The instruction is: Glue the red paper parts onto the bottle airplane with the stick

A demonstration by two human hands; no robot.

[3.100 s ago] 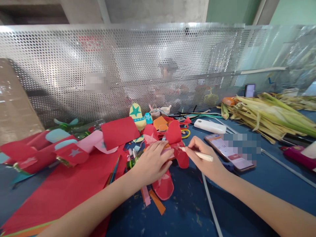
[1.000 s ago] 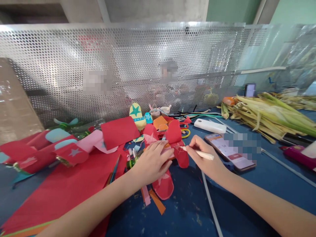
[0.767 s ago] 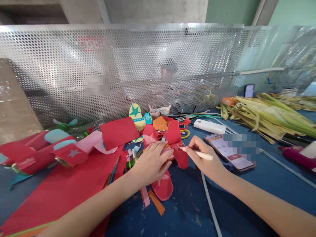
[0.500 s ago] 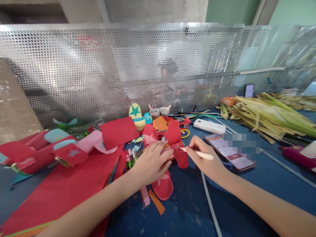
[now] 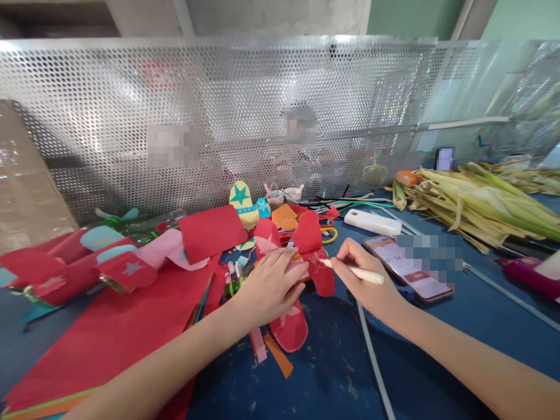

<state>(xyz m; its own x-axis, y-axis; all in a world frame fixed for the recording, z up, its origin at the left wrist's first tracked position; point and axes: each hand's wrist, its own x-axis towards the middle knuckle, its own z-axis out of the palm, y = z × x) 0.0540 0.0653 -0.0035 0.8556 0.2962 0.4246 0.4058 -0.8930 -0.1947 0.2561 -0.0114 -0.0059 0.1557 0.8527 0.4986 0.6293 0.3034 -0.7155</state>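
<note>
A red paper cutout with long rounded lobes [image 5: 289, 333] lies on the blue table, with light star shapes on several lobes. My left hand [image 5: 273, 279] rests flat over its middle, fingers stretched out, hiding its centre and part of an orange and pink piece there. My right hand [image 5: 367, 277] is closed around a white marker [image 5: 365, 274]. The marker's tip touches or is just above the right-hand lobe [image 5: 322, 277], where thin light lines form a star outline. Pink and orange paper strips [image 5: 279, 356] lie just below the cutout.
Red paper sheets [image 5: 105, 332] and red paper-covered bottles [image 5: 72, 262] lie on the left. A phone [image 5: 409, 268], a white oblong device [image 5: 373, 223] and corn husks [image 5: 494, 195] are to the right. A perforated metal screen [image 5: 245, 87] stands behind, with a person beyond it.
The marker's back end has swung slightly to the right as its tip shifts a little on the right-hand lobe. My left hand stays in place on the cutout.
</note>
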